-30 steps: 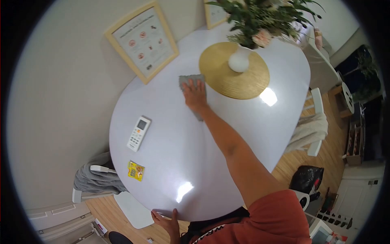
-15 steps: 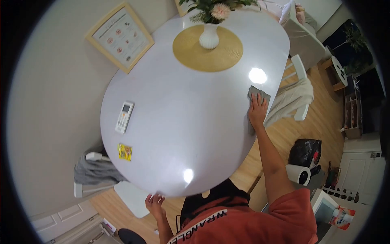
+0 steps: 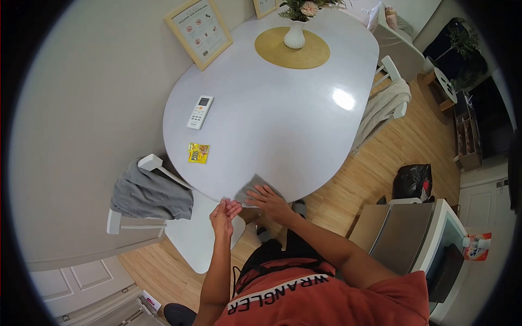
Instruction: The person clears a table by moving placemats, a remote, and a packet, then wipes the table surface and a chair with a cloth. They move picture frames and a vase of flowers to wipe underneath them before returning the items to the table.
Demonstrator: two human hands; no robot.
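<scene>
At the near edge of the white oval table (image 3: 261, 119), my right hand (image 3: 268, 204) presses down on a grey cloth (image 3: 258, 185), fingers spread over it. Just left of it and below the table edge, my left hand (image 3: 225, 213) is turned palm up with its fingers apart, holding nothing. A yellow packet (image 3: 198, 153) lies on the table, up and left of both hands. Beyond it is a white remote control (image 3: 200, 112).
A white vase (image 3: 294, 36) with flowers stands on a round gold mat (image 3: 266, 49). A framed sign (image 3: 200, 32) leans on the wall. Chairs with a grey cloth (image 3: 149, 190) and a beige cloth (image 3: 380, 111) flank the table. A black bag (image 3: 411, 182) sits on the floor.
My right hand has moved with the grey cloth from the table's right side to its near edge. My left hand has come up beside it. The view has shifted.
</scene>
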